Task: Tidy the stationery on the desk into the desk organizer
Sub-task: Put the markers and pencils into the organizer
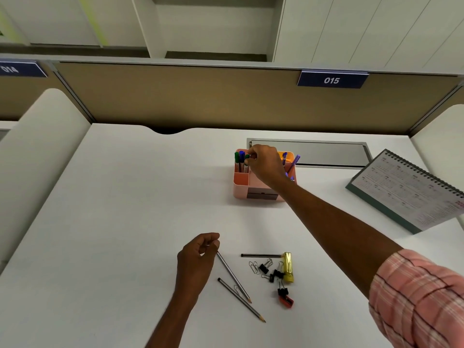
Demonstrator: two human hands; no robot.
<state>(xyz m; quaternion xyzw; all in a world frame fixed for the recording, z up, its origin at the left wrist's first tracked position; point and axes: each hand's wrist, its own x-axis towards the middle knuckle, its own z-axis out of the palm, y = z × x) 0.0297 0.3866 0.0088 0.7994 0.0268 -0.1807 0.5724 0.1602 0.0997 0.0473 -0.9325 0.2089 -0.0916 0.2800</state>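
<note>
Held the right hand (263, 163) over the pink desk organizer (240, 183) just above the frame's centre, fingertips curled and pinching a green-capped pen (247, 157) standing among other pens in the rear left compartment. Pinched, with the left hand (198, 254) at lower centre, the blunt end of a pencil (233, 277), tip down on the white desk (113, 222), just beside a second pencil (241, 300). Found right of these, well apart from the organizer: a third pencil (261, 255), paper clips (254, 267), black binder clips (268, 268), a yellow object (288, 267), a red sharpener (286, 301).
</note>
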